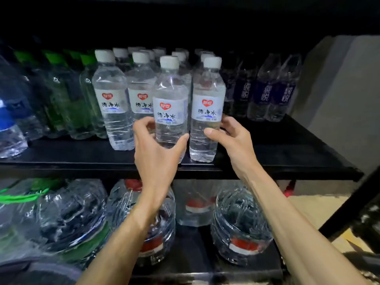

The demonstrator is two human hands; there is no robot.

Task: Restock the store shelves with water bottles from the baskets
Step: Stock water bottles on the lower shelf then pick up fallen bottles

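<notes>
Gripping one bottle (170, 103) each (206, 112), left hand (158, 149) and right hand (228, 138).

All legible print appeared mirror-reversed. Four white-capped water bottles in the front row carried white labels: far-left bottle (111, 103), second bottle (141, 103), centre bottle (169, 112), right bottle (207, 109). Each label bore a red heart logo whose small white characters were too fine to read. Below it stood three large dark characters, reading 纯净水 once un-mirrored. Print beneath these was illegible. The dark-blue-labelled bottles (263, 93) further right bore vertical white characters, the lower one 悦.
</notes>
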